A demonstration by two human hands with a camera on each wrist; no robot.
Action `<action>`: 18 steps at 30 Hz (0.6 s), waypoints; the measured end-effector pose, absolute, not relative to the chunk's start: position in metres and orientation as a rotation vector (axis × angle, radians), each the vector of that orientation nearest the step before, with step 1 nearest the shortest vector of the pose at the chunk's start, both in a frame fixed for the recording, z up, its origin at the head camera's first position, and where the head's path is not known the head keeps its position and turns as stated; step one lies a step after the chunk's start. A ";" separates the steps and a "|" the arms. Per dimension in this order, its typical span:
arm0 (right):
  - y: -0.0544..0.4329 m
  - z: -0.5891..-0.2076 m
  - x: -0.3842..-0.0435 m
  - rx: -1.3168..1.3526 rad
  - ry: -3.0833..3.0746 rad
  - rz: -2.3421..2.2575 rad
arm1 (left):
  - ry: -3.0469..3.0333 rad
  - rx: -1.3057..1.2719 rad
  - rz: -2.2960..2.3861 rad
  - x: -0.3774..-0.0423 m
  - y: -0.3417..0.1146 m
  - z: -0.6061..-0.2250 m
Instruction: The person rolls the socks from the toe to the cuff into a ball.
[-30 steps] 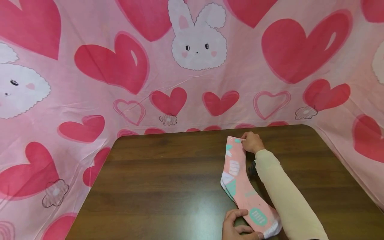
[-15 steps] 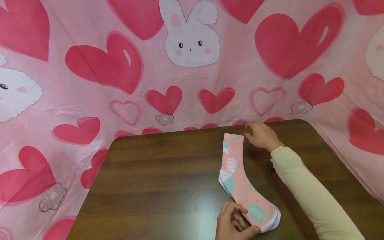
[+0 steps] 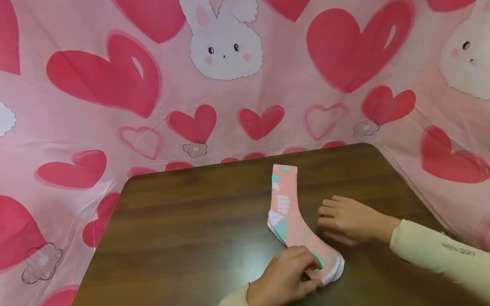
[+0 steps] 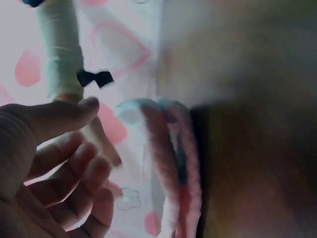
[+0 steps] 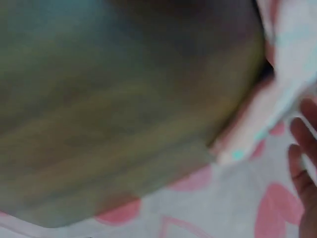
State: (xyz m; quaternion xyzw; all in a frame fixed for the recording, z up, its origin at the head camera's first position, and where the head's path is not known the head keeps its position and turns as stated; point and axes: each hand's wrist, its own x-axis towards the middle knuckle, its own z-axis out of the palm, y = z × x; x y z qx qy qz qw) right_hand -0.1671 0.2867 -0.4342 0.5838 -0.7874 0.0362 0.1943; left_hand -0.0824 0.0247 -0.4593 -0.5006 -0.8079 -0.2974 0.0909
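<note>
Right grip (image 3: 350, 221) has withdrawn, empty; left grip (image 3: 285, 274) loose over socks (image 3: 292, 204); brown table (image 3: 191, 216), heart-patterned cloth (image 3: 283, 68) behind.

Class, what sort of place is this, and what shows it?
Probably an indoor workspace, perhaps a corner set up for filming: a dark wood-look table, a pink cloth with hearts and rabbits hung behind it, and pink socks laid on the table.

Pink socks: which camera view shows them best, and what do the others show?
The head view: the pink socks show from cuff to toe, with only the left hand covering part near the toe. The left wrist view shows two layers edge-on, blurred, cut off below; the right wrist view, a blurred, cropped part.
</note>
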 end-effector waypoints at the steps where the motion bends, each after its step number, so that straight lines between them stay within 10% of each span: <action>1: 0.291 -0.437 -0.160 1.665 -2.206 0.096 | -2.404 -1.507 -0.791 -0.083 0.026 -0.461; 18: 0.308 -0.497 -0.124 1.763 -1.742 0.185 | -2.257 -1.399 0.030 -0.077 0.066 -0.487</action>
